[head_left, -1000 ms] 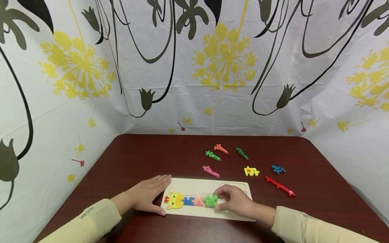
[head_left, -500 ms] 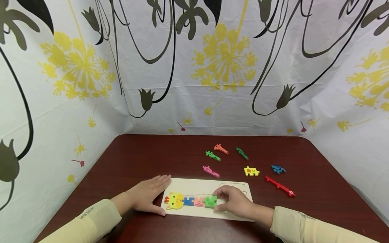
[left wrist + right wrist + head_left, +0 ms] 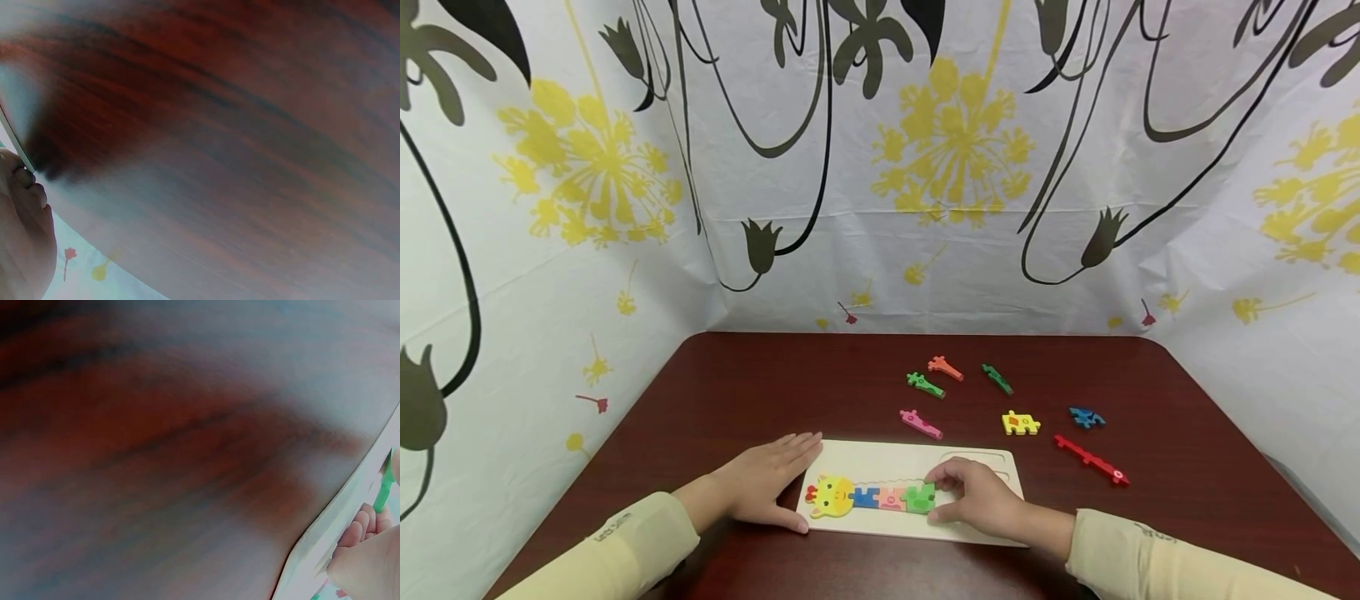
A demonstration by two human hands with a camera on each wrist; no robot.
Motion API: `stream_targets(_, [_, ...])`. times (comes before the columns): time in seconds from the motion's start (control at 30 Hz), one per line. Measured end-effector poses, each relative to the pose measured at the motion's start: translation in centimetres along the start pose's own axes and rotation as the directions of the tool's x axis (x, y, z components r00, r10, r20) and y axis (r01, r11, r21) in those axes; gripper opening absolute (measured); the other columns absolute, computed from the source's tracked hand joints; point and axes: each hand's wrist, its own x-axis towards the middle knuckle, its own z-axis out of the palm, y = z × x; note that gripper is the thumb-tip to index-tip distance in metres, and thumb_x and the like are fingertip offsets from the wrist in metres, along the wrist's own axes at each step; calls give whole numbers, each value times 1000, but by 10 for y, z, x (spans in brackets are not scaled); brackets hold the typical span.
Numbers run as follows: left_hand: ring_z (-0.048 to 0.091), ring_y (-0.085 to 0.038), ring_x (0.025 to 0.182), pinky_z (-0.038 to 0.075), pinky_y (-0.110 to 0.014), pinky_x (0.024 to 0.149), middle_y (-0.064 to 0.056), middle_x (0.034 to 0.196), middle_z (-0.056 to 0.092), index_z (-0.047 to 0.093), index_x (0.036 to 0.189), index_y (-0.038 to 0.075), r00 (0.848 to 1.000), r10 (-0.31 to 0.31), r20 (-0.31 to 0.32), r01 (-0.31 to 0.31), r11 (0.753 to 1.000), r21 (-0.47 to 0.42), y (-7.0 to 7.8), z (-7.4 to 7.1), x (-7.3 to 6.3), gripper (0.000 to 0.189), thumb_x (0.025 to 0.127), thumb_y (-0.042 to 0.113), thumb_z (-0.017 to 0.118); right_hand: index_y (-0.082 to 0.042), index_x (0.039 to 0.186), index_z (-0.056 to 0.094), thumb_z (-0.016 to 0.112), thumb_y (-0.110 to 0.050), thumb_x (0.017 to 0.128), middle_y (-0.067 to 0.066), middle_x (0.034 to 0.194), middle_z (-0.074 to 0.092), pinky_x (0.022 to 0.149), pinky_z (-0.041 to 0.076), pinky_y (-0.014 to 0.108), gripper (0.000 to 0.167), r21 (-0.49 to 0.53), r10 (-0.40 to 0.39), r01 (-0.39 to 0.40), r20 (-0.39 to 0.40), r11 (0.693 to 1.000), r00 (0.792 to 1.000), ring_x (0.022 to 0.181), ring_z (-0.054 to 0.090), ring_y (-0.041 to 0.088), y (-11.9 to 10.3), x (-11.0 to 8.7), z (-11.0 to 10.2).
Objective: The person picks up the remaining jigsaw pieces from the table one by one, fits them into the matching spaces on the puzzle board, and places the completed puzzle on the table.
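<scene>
A pale wooden puzzle board (image 3: pixel 880 458) lies on the table. Along it run a yellow giraffe-head piece (image 3: pixel 832 497), a blue piece (image 3: pixel 866 497), a pink piece (image 3: pixel 892 498) and a green puzzle piece (image 3: pixel 919 498). My right hand (image 3: pixel 985 500) pinches the green piece at its right end, thumb on the near side and fingers on the far side. In the right wrist view that green piece (image 3: pixel 384 487) shows between the fingers. My left hand (image 3: pixel 767 483) rests at the board's left edge, fingers straight and thumb spread along the near corner.
Beyond the board lie loose pieces: pink (image 3: pixel 921 423), light green (image 3: pixel 926 384), orange (image 3: pixel 946 367), dark green (image 3: pixel 997 379), yellow (image 3: pixel 1021 422), blue (image 3: pixel 1087 417) and a long red one (image 3: pixel 1091 460). A patterned curtain (image 3: pixel 850 183) surrounds the dark red table (image 3: pixel 790 375).
My right hand and the green piece have shifted very slightly left along the board. The left hand stays at the board's edge, and the loose pieces have not moved.
</scene>
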Motion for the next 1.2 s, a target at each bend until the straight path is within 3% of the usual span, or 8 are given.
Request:
stream_targets(0.6, [18,-23,146,22,-43,115,-7,161,18,21,155,7,1000,17,-23,-16,1000,5,-1,3,0,111,78,85,39,-9,99,68,87,-18,73,1,87,54,68,43,26,34,-61,-12,13,27,998,1000,83,48,18,-2,2,0])
stream_targets(1.2, [16,-21,146,20,-41,116,-6,161,16,20,156,8,1000,5,1,-5,1000,5,0,-1,0,112,78,86,38,-11,99,69,87,-17,72,-1,87,54,70,43,26,33,-88,-32,36,42,995,999,83,48,18,-2,3,-1])
